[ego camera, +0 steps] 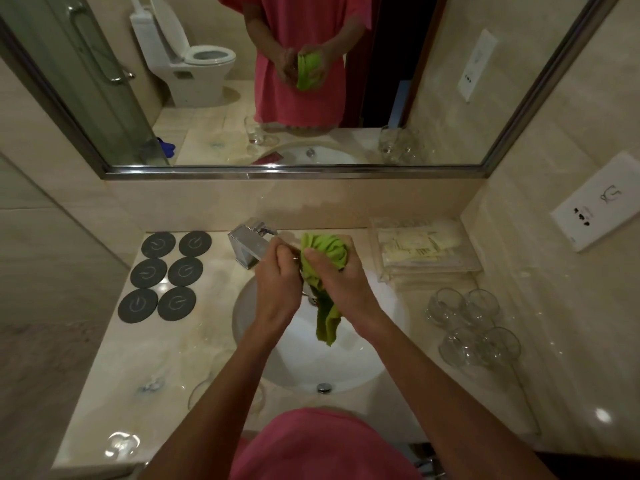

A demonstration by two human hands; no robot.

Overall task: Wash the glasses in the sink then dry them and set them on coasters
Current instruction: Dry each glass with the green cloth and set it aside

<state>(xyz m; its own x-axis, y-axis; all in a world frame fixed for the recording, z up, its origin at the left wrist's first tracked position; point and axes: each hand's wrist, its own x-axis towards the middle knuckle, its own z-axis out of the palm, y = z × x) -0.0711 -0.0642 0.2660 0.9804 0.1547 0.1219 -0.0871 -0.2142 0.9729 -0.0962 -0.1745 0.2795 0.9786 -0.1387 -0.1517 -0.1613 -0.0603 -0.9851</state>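
Observation:
Over the white sink [346, 368] my left hand [277, 282] grips a clear glass [289, 244], most of it hidden by fingers and cloth. My right hand [341, 275] grips a green cloth [323, 252] bunched around the glass, its tail hanging down into the basin. Several dark round coasters [162, 275] lie in two columns on the counter to the left, all bare. Several clear glasses [472, 327] stand grouped on the counter to the right. Another glass [204, 386] stands near the front left of the sink, partly behind my left forearm.
A chrome faucet [247, 245] stands behind the sink, just left of my hands. A clear tray of sachets [422, 247] sits at the back right. A mirror [277, 81] covers the wall behind. A wall socket panel [595, 209] is on the right wall.

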